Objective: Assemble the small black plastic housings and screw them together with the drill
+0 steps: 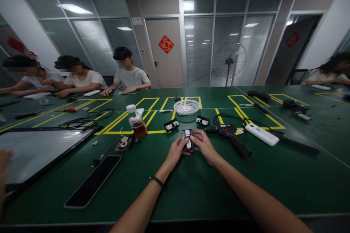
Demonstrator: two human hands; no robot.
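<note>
My left grip and right grip hold one black-and-white part nearside of the basket; two similar pieces lie nearer it, whether finished I can't tell.

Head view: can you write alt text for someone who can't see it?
Both bare hands hold a small black-and-white part at a green table. Two similar-looking parts and a white basket sit beyond, with a drill to the right and a phone and bottle to the left.
</note>
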